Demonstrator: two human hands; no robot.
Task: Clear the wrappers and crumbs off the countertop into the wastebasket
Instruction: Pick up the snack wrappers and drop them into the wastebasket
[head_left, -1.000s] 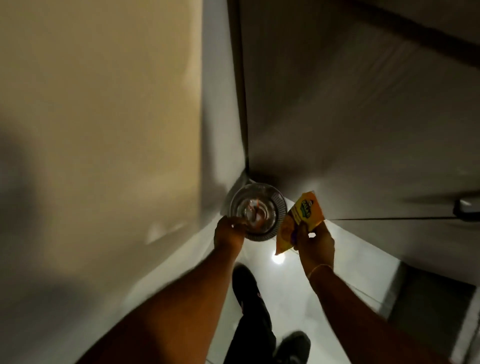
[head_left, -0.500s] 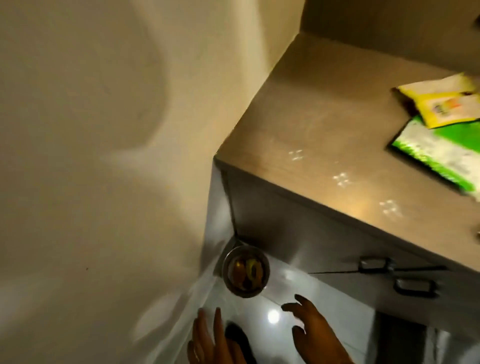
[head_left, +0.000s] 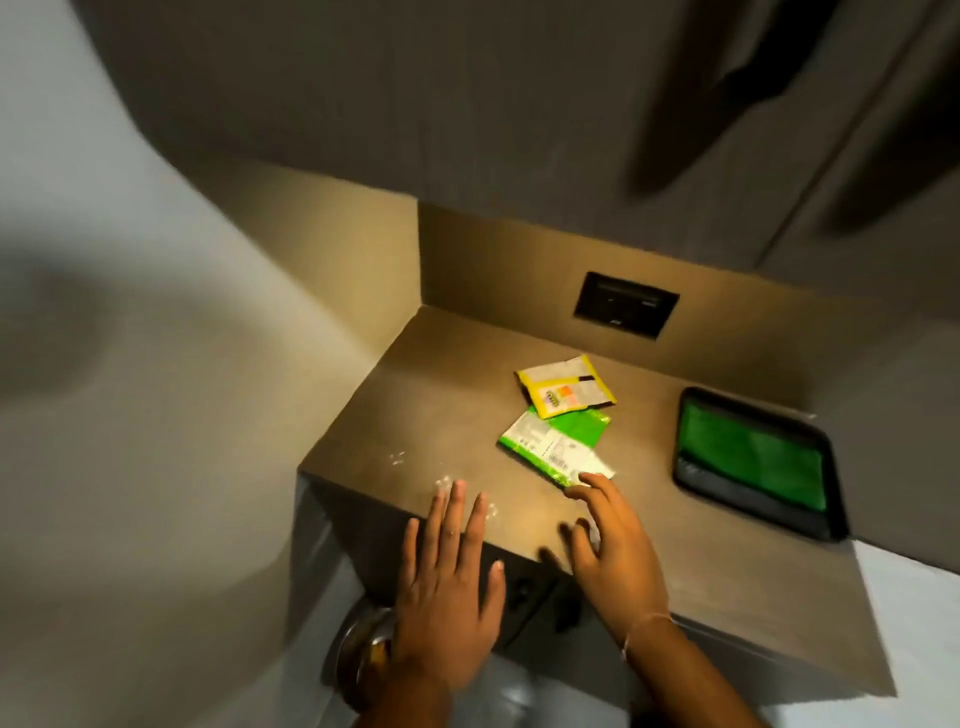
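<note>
From the head camera, the brown countertop (head_left: 457, 415) fills the middle of the frame. On it lie two wrappers: a green wrapper (head_left: 553, 447) flat near the centre, its long axis running from upper left down to lower right, its white lower-right corner pointing at the right hand (head_left: 613, 551); and a yellow wrapper (head_left: 566, 392) just above it, overlapping its upper edge, long axis tilted slightly up to the right. The right hand is spread and empty, fingertips touching or just short of the green corner. The left hand (head_left: 447, 597) is flat, fingers spread, empty, over the counter's front edge beside pale crumbs (head_left: 397, 457). The wastebasket (head_left: 358, 649) sits at lower centre, under the left wrist. A dark tray (head_left: 753, 467) with green inside lies at right.
</note>
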